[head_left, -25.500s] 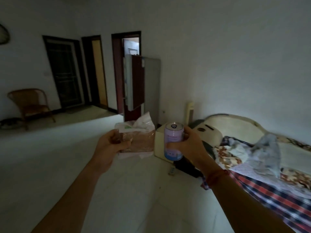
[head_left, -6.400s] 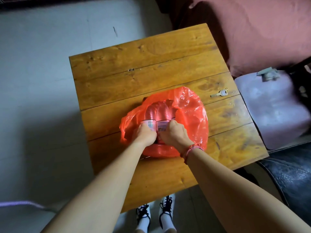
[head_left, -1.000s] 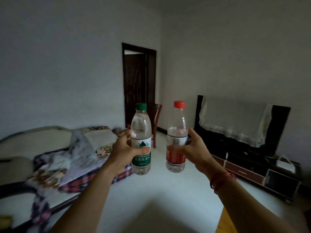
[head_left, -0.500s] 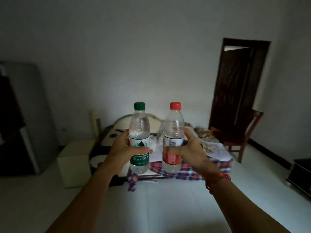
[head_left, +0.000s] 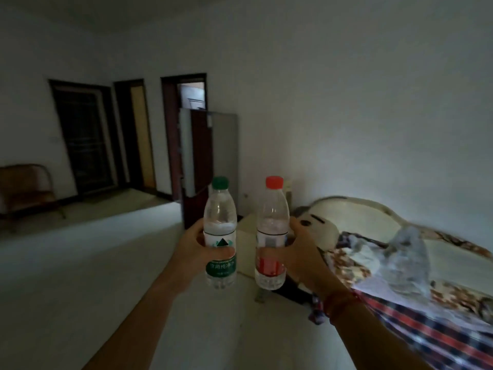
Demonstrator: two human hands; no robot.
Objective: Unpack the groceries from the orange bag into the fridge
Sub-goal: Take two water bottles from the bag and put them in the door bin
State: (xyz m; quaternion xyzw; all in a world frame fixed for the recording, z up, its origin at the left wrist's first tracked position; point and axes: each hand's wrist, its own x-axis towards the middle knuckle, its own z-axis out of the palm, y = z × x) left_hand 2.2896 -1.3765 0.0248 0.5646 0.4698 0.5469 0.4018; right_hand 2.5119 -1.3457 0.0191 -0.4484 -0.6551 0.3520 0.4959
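In left hand [head_left: 196,249], green-label bottle [head_left: 220,217], "饮用纯净水"

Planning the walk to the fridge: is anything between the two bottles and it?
Nothing visible does. The green-capped bottle in the left hand and the red-capped bottle in the right hand face bare floor to the fridge, whose door stands open. The pale box and bed lie to the right.

Dim, soft blur, dark corners

A dim room in a home — cream bed [head_left: 354,218] with a red checked blanket [head_left: 426,340], tall grey fridge [head_left: 226,150], brown chair [head_left: 25,189].
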